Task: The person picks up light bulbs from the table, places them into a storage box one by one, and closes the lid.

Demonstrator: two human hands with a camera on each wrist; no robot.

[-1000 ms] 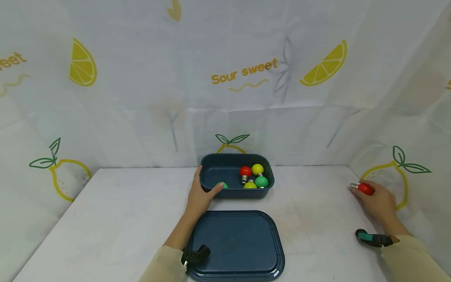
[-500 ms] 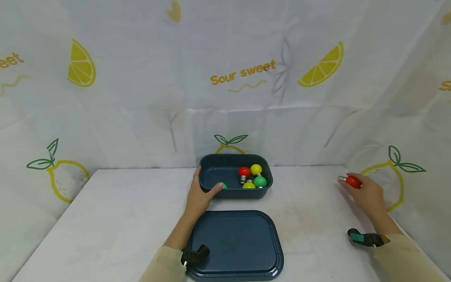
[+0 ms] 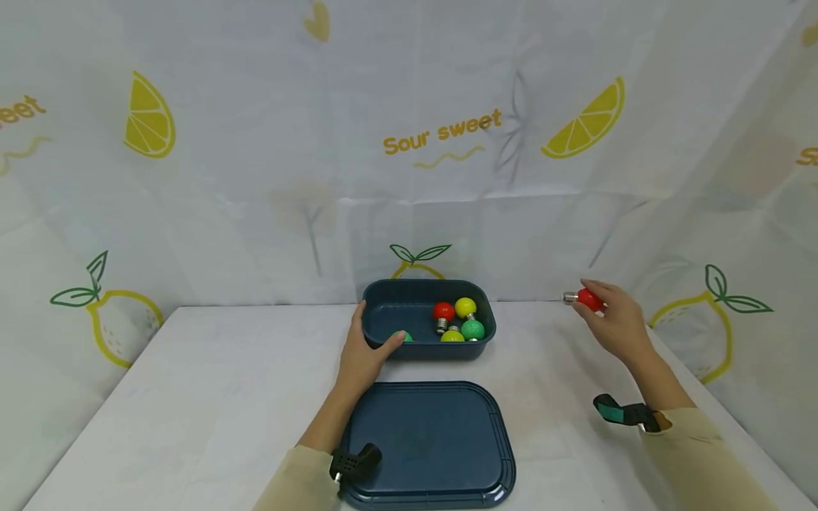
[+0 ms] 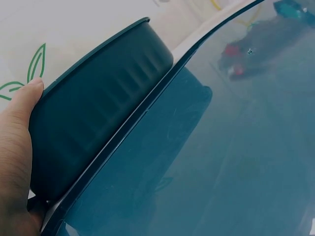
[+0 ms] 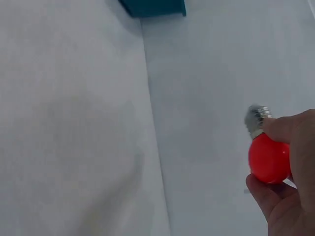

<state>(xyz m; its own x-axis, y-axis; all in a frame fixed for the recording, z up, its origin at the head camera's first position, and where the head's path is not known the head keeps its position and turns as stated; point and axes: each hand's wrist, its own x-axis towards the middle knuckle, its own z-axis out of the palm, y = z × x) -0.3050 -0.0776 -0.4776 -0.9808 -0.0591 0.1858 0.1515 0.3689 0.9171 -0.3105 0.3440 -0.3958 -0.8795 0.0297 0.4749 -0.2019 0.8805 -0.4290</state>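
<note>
In the head view my right hand (image 3: 618, 325) holds a red light bulb (image 3: 591, 300) above the right side of the table, its silver screw base pointing left. The right wrist view shows thumb and fingers pinching this red bulb (image 5: 268, 160). My left hand (image 3: 359, 360) grips the left end of a dark blue rectangular bin (image 3: 393, 316), thumb over the front rim. Inside the bin lie a red bulb (image 3: 444, 311), two yellow bulbs (image 3: 465, 306) and two green bulbs (image 3: 473, 329), one partly hidden by the front wall and thumb. From the left wrist, the bin's ribbed side (image 4: 98, 103) shows.
A dark blue lid (image 3: 428, 447) lies flat on the white table (image 3: 211, 397) in front of the bin, under my left forearm. Behind the table hangs a white cloth (image 3: 255, 234) with lemon prints. It also runs along both sides.
My right hand has moved left and away from me with the red bulb, rising from the table's right edge. The left hand and the bin have stayed put.
</note>
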